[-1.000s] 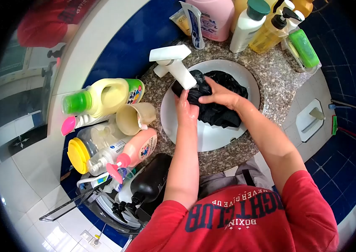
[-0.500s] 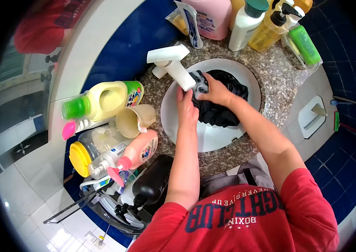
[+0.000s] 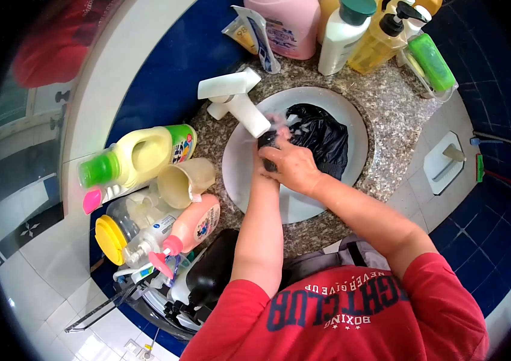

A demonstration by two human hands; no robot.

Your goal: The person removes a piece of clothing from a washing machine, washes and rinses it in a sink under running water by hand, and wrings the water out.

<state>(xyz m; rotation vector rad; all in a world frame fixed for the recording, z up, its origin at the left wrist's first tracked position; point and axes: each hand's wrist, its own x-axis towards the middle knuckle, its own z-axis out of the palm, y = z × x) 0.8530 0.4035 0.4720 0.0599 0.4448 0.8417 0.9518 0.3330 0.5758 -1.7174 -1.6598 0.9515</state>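
A black garment (image 3: 323, 137), wet and crumpled, lies in the round white sink (image 3: 356, 157). My right hand (image 3: 294, 165) is closed on a bunched black part of it, pressed over the left wrist just below the faucet spout. Under the spout, my left hand (image 3: 280, 124) is smeared by motion and partly covered by the black cloth, so its grip does not show clearly. Whitish suds spot the fabric beside the fingers. The white faucet (image 3: 246, 114) reaches over the sink from the upper left, very close to both hands.
Left of the sink stand a yellow bottle with a green cap (image 3: 138, 155), a beige cup (image 3: 186, 182) and a pink pump bottle (image 3: 192, 225). Several bottles, including a white one with a green cap (image 3: 344, 39), line the back. A green soap box (image 3: 431, 62) sits at the right.
Both hands have moved down and left from the soapy cloth. My right hand has crossed to the left wrist, with black cloth bunched there. The view has shifted slightly.
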